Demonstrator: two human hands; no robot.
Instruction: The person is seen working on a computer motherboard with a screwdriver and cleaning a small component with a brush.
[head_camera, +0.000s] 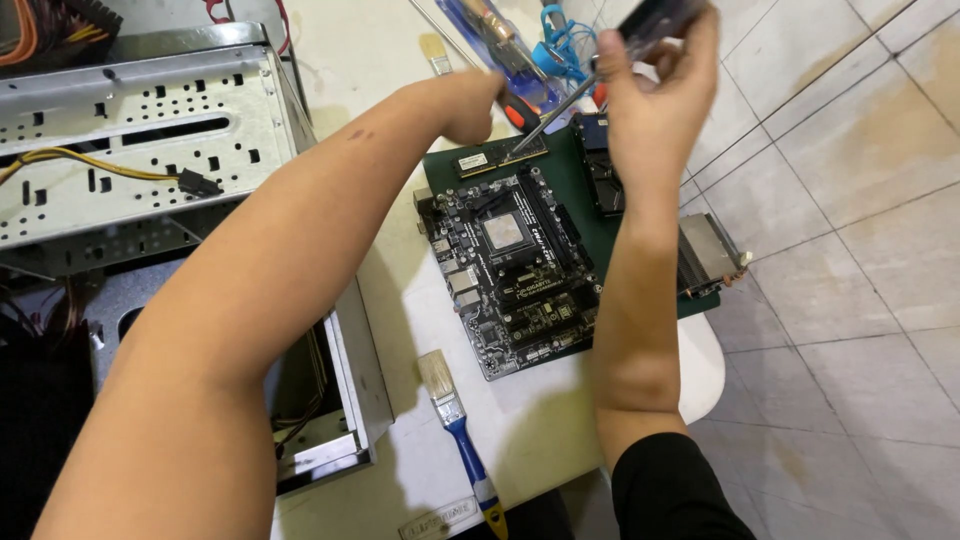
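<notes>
Above the green mat, a screwdriver (570, 95) slants down from the right hand (655, 95).
Right hand closed around its dark handle; slim metal shaft, tip at a memory stick (500, 157). Left hand (470, 100) curled beside it; its hold cannot be told.

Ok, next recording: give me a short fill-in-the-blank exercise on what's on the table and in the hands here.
1. The right hand holds a ____ by its dark handle, its metal shaft pointing down at the memory stick.
2. The motherboard lies on a ____ mat.
3. The paintbrush near the table's front edge has a ____ handle.
4. The open metal computer case stands to the ____ of the motherboard.

Missing words: screwdriver; green; blue; left
</notes>
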